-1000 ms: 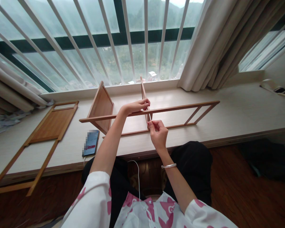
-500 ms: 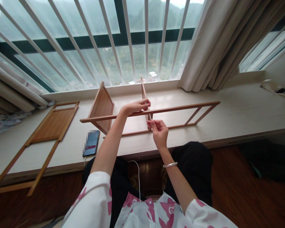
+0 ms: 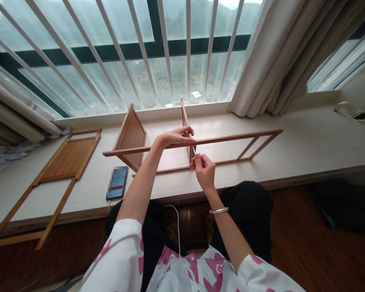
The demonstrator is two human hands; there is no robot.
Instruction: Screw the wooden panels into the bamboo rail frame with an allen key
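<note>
A partly assembled wooden rack [image 3: 246, 135] rests on its side on the pale ledge, its long rail raised towards me. My left hand [image 3: 179, 136] lies over that rail, fingers curled around it where a middle crosspiece [image 3: 185, 115] joins. Just below the joint, my right hand [image 3: 205, 168] is closed in a pinch on a thin metal rod [image 3: 194, 149] that looks like a hex key. The rod's tip points up at the rail; whether it sits in a screw is too small to tell. A wooden panel [image 3: 130, 136] stands at the rack's left end.
Another wooden frame with a panel [image 3: 59, 160] lies to the left, overhanging the ledge's front edge. A phone [image 3: 117, 182] with a white cable [image 3: 178, 227] lies near that edge. Behind the ledge [image 3: 304, 138] are white window bars and a beige curtain [image 3: 261, 61].
My right hand has shifted slightly down, and the thin rod shows more clearly between its fingers and the rail. My left hand's fingers have moved slightly; the rack stays in place.
</note>
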